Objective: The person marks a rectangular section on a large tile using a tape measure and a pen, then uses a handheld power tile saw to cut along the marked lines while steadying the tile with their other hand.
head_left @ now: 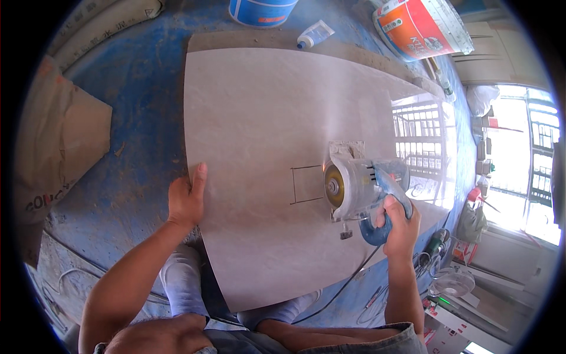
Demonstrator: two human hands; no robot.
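A large glossy pale tile (253, 112) lies flat before me, with part of a rectangle marked in dark lines (306, 167) near its middle. My right hand (402, 227) is wrapped round the handle of a handheld tile cutter (359, 186) resting on the tile. Its round blade (334, 186) meets the right side of the marked shape, and a small orange glow shows at the blade's upper edge. At the tile's left edge, my left hand (187, 197) grips with the thumb along the top; its other fingers are curled and partly hidden.
A board (218, 41) shows under the tile's far edge. Beyond it are a blue bucket (263, 10), a white tube (316, 34) and an orange-and-white bucket (420, 29). A paper sack (71, 127) stands left. The cutter's black cord (348, 282) crosses the tile's near edge.
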